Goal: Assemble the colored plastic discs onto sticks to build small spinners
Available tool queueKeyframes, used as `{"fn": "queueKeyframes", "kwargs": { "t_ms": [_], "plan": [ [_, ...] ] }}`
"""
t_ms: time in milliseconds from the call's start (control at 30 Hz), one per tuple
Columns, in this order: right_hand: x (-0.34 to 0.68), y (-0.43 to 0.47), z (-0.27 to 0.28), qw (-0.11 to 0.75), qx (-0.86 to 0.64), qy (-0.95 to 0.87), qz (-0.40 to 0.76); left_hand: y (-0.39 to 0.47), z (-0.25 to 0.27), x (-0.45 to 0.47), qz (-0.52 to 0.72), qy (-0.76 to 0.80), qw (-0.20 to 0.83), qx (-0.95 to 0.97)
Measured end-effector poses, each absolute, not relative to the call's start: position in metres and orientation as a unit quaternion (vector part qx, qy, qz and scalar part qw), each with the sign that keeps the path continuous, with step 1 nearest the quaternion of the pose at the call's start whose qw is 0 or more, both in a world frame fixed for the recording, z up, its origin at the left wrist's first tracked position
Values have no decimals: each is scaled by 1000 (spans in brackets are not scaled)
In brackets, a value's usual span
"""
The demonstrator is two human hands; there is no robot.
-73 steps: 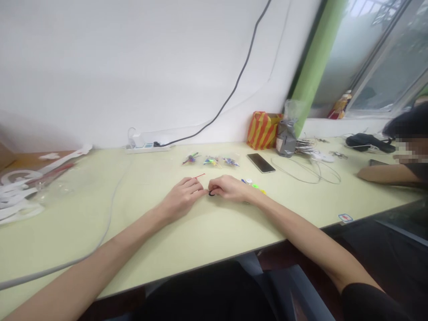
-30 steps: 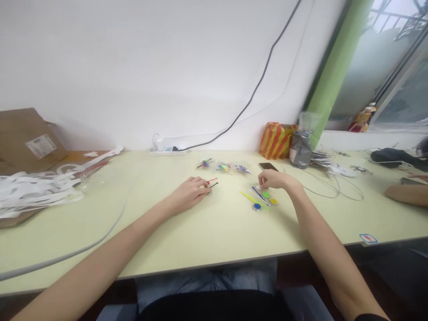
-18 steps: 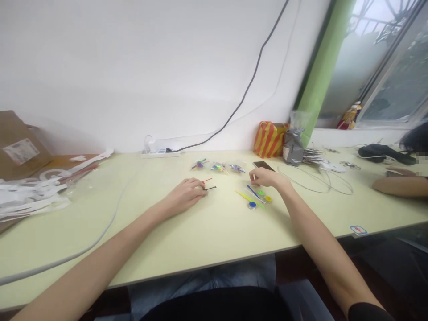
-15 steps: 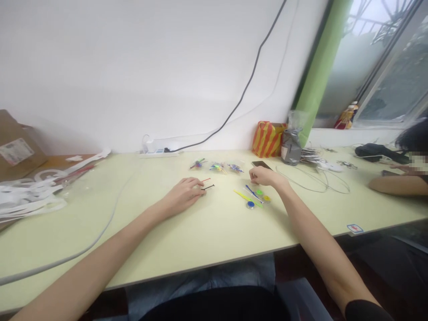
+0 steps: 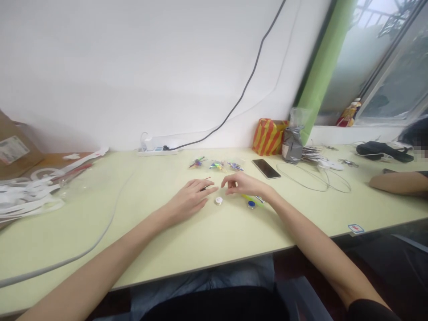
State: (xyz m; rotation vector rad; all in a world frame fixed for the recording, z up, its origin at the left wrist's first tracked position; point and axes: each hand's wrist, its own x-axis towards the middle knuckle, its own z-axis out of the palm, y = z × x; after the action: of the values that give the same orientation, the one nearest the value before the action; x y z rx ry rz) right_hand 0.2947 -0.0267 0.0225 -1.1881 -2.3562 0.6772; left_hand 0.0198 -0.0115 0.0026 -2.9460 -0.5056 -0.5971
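Observation:
My left hand [image 5: 190,199] lies palm down on the table with its fingers stretched out. Its fingers partly cover a thin black strip [image 5: 203,189] and a thin red strip [image 5: 207,179]. My right hand [image 5: 243,184] hovers close by, fingers bent and apart, with nothing visible in them. Between and just below the two hands sits a small round white piece [image 5: 218,201]. A round blue piece [image 5: 251,204] rests under my right wrist, near a yellow-green strip [image 5: 248,197] that the hand partly hides.
Several small bags of coloured parts [image 5: 217,165] lie behind the hands. A phone [image 5: 266,169] is to their right, near a striped bag [image 5: 267,137] and a grey pouch [image 5: 292,145]. White strips [image 5: 30,196] pile up at left; another person's forearm [image 5: 396,183] rests at right.
My right hand has moved left from beside the phone to near my left hand, uncovering the phone. The round white piece now shows on the table. My left hand has shifted slightly over the strips.

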Motion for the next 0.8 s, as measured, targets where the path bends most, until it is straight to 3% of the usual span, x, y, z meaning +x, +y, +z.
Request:
{"fn": "queueKeyframes", "kwargs": {
  "t_ms": [167,467,800],
  "plan": [
    [342,-12,29,183,-515,-816,191,-17,1,24,-170,-140,36,-975],
    [379,-7,27,29,-558,-773,300,-15,1,24,-163,-139,41,-976],
    [354,-5,21,77,-523,-818,227,-17,8,20,-181,-153,21,-971]
  ]
}}
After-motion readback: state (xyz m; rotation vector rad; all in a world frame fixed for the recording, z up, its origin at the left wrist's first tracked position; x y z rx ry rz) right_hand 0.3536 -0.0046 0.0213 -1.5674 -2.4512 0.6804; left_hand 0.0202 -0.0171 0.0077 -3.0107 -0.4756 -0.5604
